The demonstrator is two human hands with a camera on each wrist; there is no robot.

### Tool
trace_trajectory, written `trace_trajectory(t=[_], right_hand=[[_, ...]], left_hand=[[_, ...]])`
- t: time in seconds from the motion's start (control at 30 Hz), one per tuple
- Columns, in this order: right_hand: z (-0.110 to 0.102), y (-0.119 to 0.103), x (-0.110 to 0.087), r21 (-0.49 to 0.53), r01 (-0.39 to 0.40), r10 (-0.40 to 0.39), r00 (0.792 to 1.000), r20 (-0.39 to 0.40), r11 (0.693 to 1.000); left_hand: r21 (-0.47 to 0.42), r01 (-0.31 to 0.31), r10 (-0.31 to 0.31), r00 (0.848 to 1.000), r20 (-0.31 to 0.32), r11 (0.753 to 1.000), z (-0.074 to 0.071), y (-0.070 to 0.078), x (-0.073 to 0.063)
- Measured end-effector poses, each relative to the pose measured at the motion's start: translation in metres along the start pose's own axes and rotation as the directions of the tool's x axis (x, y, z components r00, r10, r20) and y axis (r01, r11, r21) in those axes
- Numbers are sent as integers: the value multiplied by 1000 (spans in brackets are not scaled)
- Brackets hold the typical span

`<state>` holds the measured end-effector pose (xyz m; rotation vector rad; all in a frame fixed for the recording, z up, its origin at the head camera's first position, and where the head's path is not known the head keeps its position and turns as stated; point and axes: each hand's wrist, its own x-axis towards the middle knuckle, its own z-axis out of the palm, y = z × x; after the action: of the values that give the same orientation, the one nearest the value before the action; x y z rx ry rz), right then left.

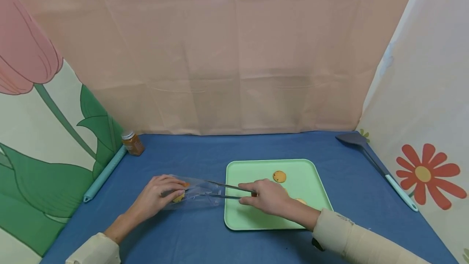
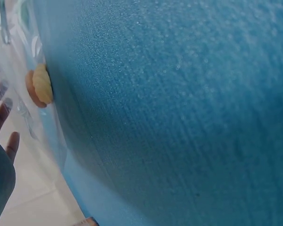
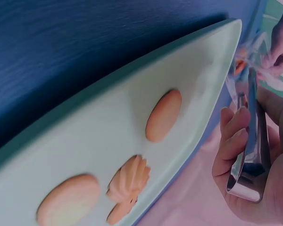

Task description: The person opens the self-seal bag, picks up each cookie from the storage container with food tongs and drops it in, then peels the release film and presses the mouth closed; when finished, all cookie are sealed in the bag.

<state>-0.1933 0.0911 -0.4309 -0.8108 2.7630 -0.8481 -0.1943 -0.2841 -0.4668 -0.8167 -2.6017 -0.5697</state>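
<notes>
Blue cloth covers the counter [image 1: 172, 239], its back edge straight along a pinkish-beige hanging and its right side bordered by a flowered panel. On it sits a pale green tray [image 1: 238, 217] with a low raised rim; a broad strip of cloth separates its right edge from the grey spatula [image 1: 366, 156] along the counter's right side. The right hand [image 1: 269, 194] reaches in from the right across the tray, its fingers curled round metal tongs, the forearm slanting over the tray's front right corner. The left hand [image 1: 161, 194] comes up from the lower left, fingers over and thumb below, gripping one end of the clear bag [image 1: 198, 203]. The bag's other end points right, just beside the tray's left rim, and the tongs [image 3: 257, 150] run into it with their arms apart. A yellow cookie [image 1: 178, 198] shows in the bag, near the left thumb; more cookies [image 3: 163, 115] lie on the tray, well inside its rim.
</notes>
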Motion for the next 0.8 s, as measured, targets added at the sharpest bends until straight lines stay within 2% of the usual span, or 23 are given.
trace_trajectory(t=[0.3,0.57,0.8], right_hand=[[-12,8,-16,17,-16,15,999,33,1000],[-23,16,-31,-4,-4,4,1000,21,1000],[-36,30,-47,27,-8,8,1000,11,1000]], left_hand=[[2,4,-4,1000,-2,1000,2,-1,-2],[-11,7,-7,1000,3,1000,2,-1,-1],[-2,34,-34,999,23,999,0,-1,0]])
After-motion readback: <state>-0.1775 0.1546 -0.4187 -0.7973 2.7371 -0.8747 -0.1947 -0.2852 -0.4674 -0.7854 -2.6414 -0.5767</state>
